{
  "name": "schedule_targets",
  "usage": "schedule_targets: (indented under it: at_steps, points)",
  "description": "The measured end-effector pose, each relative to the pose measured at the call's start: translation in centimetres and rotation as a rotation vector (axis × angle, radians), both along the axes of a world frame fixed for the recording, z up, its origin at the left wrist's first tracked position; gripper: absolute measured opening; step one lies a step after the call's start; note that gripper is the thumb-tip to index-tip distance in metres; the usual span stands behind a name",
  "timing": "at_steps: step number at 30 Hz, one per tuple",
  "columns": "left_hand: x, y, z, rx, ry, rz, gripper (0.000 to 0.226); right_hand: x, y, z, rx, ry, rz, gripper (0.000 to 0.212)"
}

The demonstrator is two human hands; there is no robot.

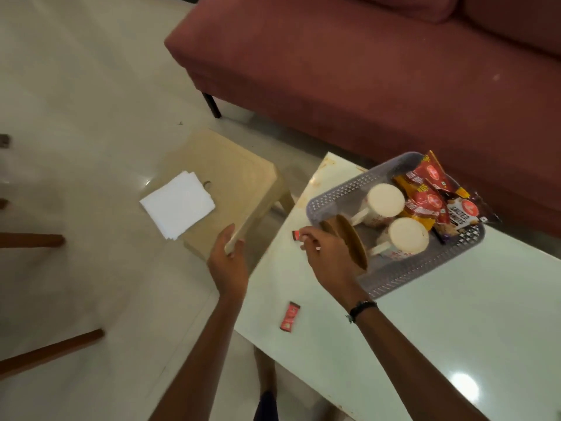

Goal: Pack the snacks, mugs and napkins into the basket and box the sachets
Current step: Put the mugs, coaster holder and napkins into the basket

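A grey perforated basket (pixel 334 192) stands on the white table (pixel 425 344). It holds two white mugs (pixel 385 199) (pixel 408 236) and several red and yellow snack packets (pixel 428 197). My right hand (pixel 329 253) hovers at the basket's near rim and pinches a small red sachet (pixel 296 235). A brown wooden box (pixel 352 241) stands tilted right behind that hand; whether the hand holds it is unclear. Another red sachet (pixel 290 316) lies near the table's left edge. A stack of white napkins (pixel 177 203) lies on a beige stool (pixel 236 165). My left hand (pixel 229 262) grips the stool's near corner.
A maroon sofa (pixel 364 71) runs along the far side of the table, with a black leg (pixel 212 104) at its left end. Brown wooden legs (pixel 51 350) jut in from the left over the pale tiled floor. The stool stands close to the table's left end.
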State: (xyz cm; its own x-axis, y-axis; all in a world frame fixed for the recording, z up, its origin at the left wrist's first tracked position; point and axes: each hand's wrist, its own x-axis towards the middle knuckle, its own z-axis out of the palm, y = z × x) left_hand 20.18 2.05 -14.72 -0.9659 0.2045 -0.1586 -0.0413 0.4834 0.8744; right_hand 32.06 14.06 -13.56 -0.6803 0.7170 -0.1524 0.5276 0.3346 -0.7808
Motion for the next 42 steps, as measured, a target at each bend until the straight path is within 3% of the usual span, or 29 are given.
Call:
schedule_targets:
  at_steps: [6,11,20,24,27,33,36,42]
  points:
    - [-10.3,-5.5,-0.8,-0.046,-0.031,0.216,0.030,-11.3,-4.0,-1.7,-0.149,0.019,0.056,0.024]
    - [-17.2,-7.4,-2.4,-0.073,-0.210,0.356,0.038,-21.2,-5.4,-4.0,-0.162,-0.013,0.070,0.023]
    - [-22.9,-6.8,-6.4,-0.017,-0.456,0.373,0.056,-30.4,-6.1,-8.5,-0.101,-0.191,0.020,0.050]
    - [-23.8,-6.5,-7.3,-0.055,-0.443,0.364,0.050,-31.3,-6.6,-9.3,-0.081,-0.233,-0.019,0.053]
    - [-23.9,-6.3,-7.4,-0.036,-0.443,0.318,0.044,-31.1,-6.3,-9.3,-0.218,-0.153,-0.072,0.051]
    - [-22.8,-5.7,-6.7,0.018,-0.540,0.180,0.014,-27.3,-6.0,-8.8,-0.417,-0.044,-0.073,0.024]
    - [-21.1,-5.2,-5.9,0.074,-0.612,0.123,0.023,-24.4,-5.4,-7.8,-0.553,0.045,-0.142,0.026]
    - [-16.1,-3.2,-4.3,0.272,-0.790,-0.074,0.027,-18.1,-2.5,-4.1,-0.658,0.127,-0.049,0.024]
